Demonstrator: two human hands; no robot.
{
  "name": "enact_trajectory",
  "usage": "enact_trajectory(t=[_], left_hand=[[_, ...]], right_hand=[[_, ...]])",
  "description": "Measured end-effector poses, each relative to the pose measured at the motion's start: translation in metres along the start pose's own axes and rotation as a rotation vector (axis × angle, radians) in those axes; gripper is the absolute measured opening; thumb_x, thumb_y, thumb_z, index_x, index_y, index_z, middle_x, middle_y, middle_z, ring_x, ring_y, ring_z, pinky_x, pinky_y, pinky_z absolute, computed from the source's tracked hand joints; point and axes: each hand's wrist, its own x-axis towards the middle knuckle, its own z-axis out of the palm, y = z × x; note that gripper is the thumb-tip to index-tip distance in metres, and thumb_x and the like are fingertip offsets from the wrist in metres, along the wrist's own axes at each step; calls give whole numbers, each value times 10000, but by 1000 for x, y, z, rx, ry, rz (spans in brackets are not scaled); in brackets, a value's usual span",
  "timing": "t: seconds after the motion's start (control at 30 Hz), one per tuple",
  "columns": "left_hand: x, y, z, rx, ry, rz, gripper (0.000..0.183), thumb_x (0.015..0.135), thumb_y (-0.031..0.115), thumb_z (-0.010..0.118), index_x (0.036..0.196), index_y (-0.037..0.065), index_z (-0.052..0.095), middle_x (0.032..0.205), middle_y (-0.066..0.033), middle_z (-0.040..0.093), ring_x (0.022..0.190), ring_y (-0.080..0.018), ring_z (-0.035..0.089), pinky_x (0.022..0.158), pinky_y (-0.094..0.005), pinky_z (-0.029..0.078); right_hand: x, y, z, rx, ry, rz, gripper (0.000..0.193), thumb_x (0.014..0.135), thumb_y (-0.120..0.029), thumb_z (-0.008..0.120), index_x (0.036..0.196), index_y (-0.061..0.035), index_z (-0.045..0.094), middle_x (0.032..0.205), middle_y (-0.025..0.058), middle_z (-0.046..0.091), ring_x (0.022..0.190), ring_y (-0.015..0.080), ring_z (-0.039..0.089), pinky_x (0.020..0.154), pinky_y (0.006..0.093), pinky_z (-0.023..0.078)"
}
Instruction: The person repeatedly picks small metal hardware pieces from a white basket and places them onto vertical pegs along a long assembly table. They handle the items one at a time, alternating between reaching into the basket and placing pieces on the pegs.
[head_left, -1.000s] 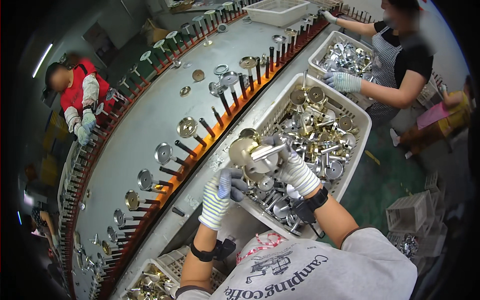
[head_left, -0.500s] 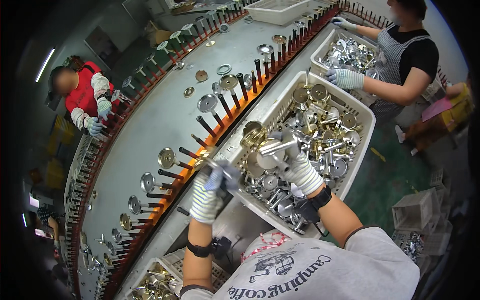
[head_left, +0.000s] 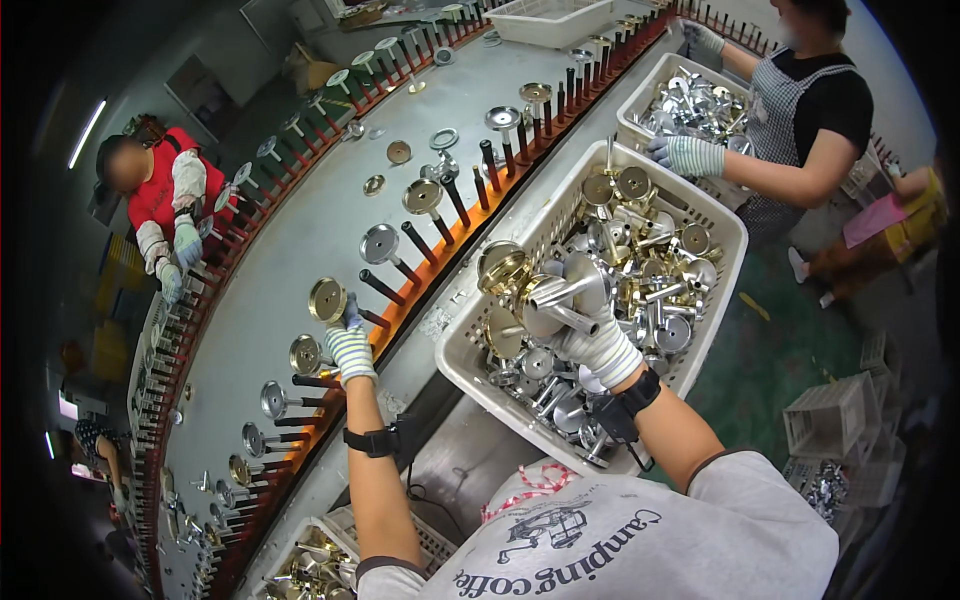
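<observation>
My left hand (head_left: 351,348), in a striped knit glove, is at the row of dark pegs on the belt's near edge. Its fingers are closed round the lower part of a gold disc with a stem (head_left: 327,299), whose flat round face is turned up. Whether the stem sits on a peg is hidden by the glove. My right hand (head_left: 603,348), gloved alike, is closed on several stemmed metal discs (head_left: 541,306), gold and silver, bunched above the white crate (head_left: 465,383). Loose parts of the same kind (head_left: 655,265) fill that crate.
Pegs (head_left: 418,243), some capped with discs, line the curved grey table (head_left: 300,235). Loose discs (head_left: 399,152) lie on it. A person in red (head_left: 165,190) works across; another in a checked apron (head_left: 790,130) stands by a second crate (head_left: 632,125). Another parts crate (head_left: 310,560) is at lower left.
My left hand has moved left from beside the crate to the pegs, with a gold disc in it. The pegs have shifted toward the lower left. My right hand has stayed nearly in place.
</observation>
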Motion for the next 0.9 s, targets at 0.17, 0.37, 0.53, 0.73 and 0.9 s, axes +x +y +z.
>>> enact_trajectory(t=[0.17, 0.37, 0.53, 0.73, 0.9], left_hand=[[-14, -11, 1, -41, 53, 11, 361, 913, 305, 542, 1125, 18, 596, 1004, -144, 652, 821, -246, 560, 809, -359, 425], [-66, -5, 1, 16, 100, 0, 483, 869, 162, 548, 1301, -9, 415, 1246, -162, 499, 1091, -251, 461, 962, -355, 362], [-123, 122, 4, -448, -407, 334, 579, 816, 111, 585, 1344, 6, 371, 1422, -177, 336, 1323, -275, 326, 1110, -384, 233], [-123, 130, 7, -660, -954, 35, 473, 844, 105, 594, 1286, 4, 459, 1196, -104, 569, 1119, -180, 520, 990, -318, 384], [-127, 149, 5, -781, -1029, -164, 423, 846, 65, 622, 1252, 49, 503, 1134, -38, 604, 1051, -138, 560, 938, -300, 442]], right_hand=[[-2, 2, 0, 170, -157, 65, 505, 829, -379, 638, 1238, -115, 504, 1165, 60, 590, 1056, 224, 593, 892, 458, 512], [-7, 8, 10, -187, -186, -131, 387, 913, -331, 531, 1206, -80, 504, 1117, 86, 598, 1016, 224, 611, 884, 474, 514], [-18, 19, 22, -742, -87, -302, 362, 929, -381, 487, 1175, -118, 524, 1037, 72, 617, 938, 193, 633, 853, 456, 524], [-14, 29, 10, 395, -23, 348, 325, 911, -336, 532, 1156, -123, 554, 925, 23, 640, 858, 166, 640, 830, 423, 528], [-14, 27, 3, 466, -49, 450, 307, 907, -317, 533, 1133, -114, 578, 922, 30, 641, 885, 187, 638, 849, 434, 514]])
